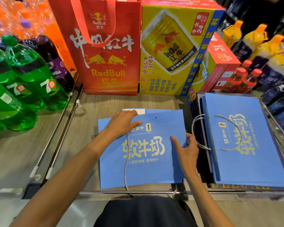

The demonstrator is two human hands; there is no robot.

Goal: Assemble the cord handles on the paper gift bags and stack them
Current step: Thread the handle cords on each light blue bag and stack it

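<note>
A blue gift bag [141, 171] lies flat on the wood-grain shelf [92, 102], its mouth pointing away from the person and its bottom edge near the front rail [105, 192]. The left hand [121, 123] rests on the bag's upper left corner. Its fingers [129, 113] lie close together and fairly straight, reaching to the top edge, with the thumb stretched flat across the printed face. A twisted grey-white cord [126, 161] comes out from beneath this hand and runs straight down the bag and past its bottom edge. The cord's upper end is hidden under the palm, so whether the hand grips it cannot be told. A small punched hole [156, 117] shows near the top edge, to the right of the left hand.

The right hand [187, 149] holds the bag's right edge, with the thumb laid on the face and the other fingers [191, 138] curled round the edge.

Just to the right is a stack of blue bags [246, 169], and the top one has a looped cord handle [231, 133] lying on its face. Behind stand a red Red Bull bag [105, 63] and a yellow carton [170, 54]. Green bottles [23, 76] stand at the left and orange bottles [252, 40] at the right.
</note>
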